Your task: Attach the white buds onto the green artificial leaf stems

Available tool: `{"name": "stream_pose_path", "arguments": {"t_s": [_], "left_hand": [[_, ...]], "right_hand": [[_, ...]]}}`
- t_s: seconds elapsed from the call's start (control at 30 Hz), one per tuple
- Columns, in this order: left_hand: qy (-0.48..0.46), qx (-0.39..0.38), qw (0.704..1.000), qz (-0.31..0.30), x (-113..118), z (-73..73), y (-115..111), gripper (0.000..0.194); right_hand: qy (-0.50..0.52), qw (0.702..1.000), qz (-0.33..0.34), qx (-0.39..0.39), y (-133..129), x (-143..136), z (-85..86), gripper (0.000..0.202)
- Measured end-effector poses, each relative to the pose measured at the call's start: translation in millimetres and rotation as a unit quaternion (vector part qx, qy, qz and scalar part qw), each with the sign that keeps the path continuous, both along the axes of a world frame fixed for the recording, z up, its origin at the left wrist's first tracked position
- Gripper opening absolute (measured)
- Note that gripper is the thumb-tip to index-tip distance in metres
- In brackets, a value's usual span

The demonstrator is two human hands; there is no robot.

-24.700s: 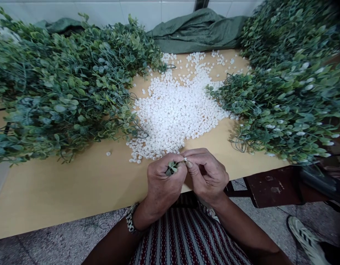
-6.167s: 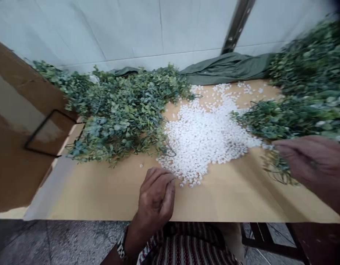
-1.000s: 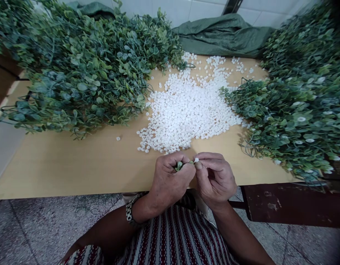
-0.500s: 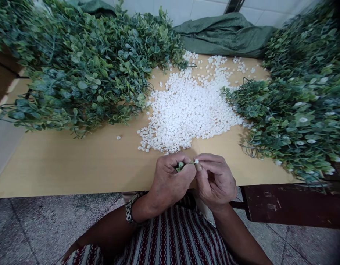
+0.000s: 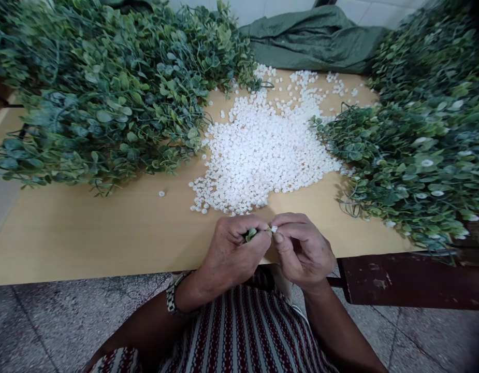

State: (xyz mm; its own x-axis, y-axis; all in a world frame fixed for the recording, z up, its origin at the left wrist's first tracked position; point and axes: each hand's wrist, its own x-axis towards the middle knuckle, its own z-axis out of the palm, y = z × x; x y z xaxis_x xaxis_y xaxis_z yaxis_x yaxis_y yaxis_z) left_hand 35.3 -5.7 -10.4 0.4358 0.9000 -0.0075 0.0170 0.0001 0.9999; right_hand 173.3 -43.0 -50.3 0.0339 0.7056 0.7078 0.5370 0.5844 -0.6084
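Observation:
My left hand [image 5: 235, 251] is closed around a green artificial sprig [image 5: 250, 235], whose leaves stick out between thumb and forefinger. Against it, the thumb and fingers of my right hand [image 5: 304, 248] pinch a small white plastic flower [image 5: 274, 229] at the sprig's tip. Both hands meet over the front edge of the table [image 5: 107, 233]. Just beyond them spreads a heap of small white flower pieces [image 5: 262, 155]. My fingers partly hide the sprig's stem, so I cannot tell how firmly the flower sits on it.
Bunches of artificial greenery [image 5: 118, 98] cover the left back of the table. More greenery [image 5: 425, 155], dotted with white flowers, lies on the right. A dark green cloth [image 5: 313, 39] runs along the back by the tiled wall. A dark red bench [image 5: 414, 282] stands at lower right.
The view has shifted slightly. My hands stay together at the sprig's tip, and more of the white flower's ridged side shows between them.

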Motion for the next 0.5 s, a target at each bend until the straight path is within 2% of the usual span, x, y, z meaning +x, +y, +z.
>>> {"name": "stream_pose_path", "arguments": {"t_s": [0.13,0.33,0.4,0.5], "left_hand": [[0.02,0.005,0.998,-0.052,-3.0,-0.1,3.1,0.023],[0.032,0.011,0.997,-0.067,-0.4,-1.4,4.1,0.023],[0.032,0.011,0.997,-0.071,-0.2,-1.8,4.0,0.023],[0.018,0.012,0.997,-0.067,-0.5,-2.2,4.0,0.022]], "right_hand": [[-0.023,0.999,0.044,-0.017,0.3,7.3,3.8,0.019],[-0.07,0.993,0.087,-0.027,2.8,17.3,8.2,0.017],[-0.056,0.995,0.081,-0.03,2.9,17.7,7.7,0.016],[0.022,0.997,0.058,-0.042,1.8,16.1,6.3,0.018]]}}
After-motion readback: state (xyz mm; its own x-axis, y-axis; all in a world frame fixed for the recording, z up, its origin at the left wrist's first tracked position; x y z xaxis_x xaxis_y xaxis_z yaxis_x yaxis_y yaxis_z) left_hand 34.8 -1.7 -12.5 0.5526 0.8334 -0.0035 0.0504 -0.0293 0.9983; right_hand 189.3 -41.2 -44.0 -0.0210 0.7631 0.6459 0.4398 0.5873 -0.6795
